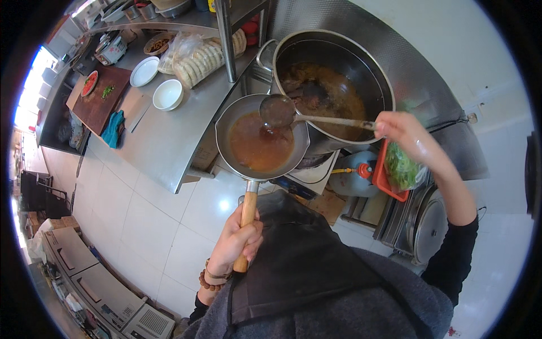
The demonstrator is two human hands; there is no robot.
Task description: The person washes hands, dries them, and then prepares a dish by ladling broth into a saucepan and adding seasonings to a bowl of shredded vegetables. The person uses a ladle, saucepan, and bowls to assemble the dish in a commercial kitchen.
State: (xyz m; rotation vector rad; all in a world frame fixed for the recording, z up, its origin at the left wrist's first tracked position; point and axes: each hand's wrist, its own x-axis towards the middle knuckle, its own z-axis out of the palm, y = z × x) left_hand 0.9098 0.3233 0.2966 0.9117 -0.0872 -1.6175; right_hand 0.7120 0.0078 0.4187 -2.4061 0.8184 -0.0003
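My left hand (241, 237) grips the wooden handle of a saucepan (253, 199), which holds reddish-brown broth (262, 148). My right hand (396, 125) holds the far end of a long-handled metal ladle (334, 121). The ladle's bowl (277, 110) is tilted over the saucepan's upper right side, and dark liquid shows just below it. Directly behind and to the right of the pan stands a large metal stockpot (390, 93) with brown broth and dark chunks inside. The ladle's handle crosses above the pot's near rim.
On the steel counter (182, 127) at left are a white bowl (168, 95), a white plate (145, 71), bagged flatbreads (203, 61), a cleaver (139, 112) and a cutting board (114, 84). A gas cylinder (353, 173) and a red basket of greens (383, 178) sit low at right.
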